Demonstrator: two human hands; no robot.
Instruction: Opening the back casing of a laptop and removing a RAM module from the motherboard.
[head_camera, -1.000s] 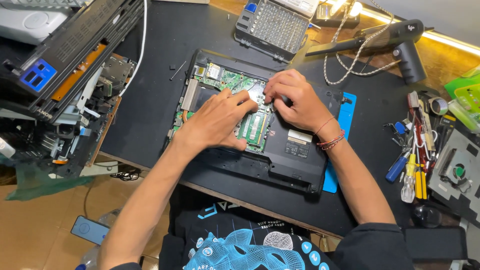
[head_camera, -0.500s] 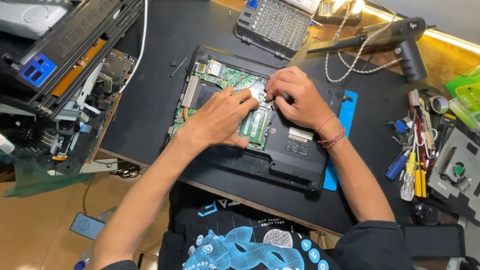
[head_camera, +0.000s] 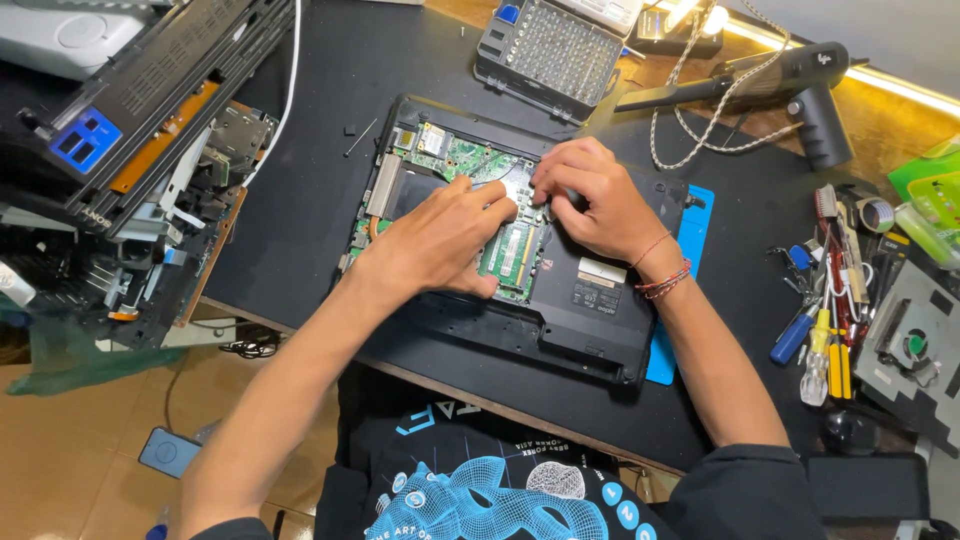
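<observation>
over opened laptop, both hands curled, left hand, right hand, fingertips on green circuit board

laptops: 1 | hands: 2 | bit cases: 1 | phones: 1 | fans: 1

Black short-sleeved T-shirt with a light-blue wireframe graphic and pale lettering on the chest. Thin red-and-dark string bracelets at the right wrist. Forearms bare, both hands ungloved.
</observation>
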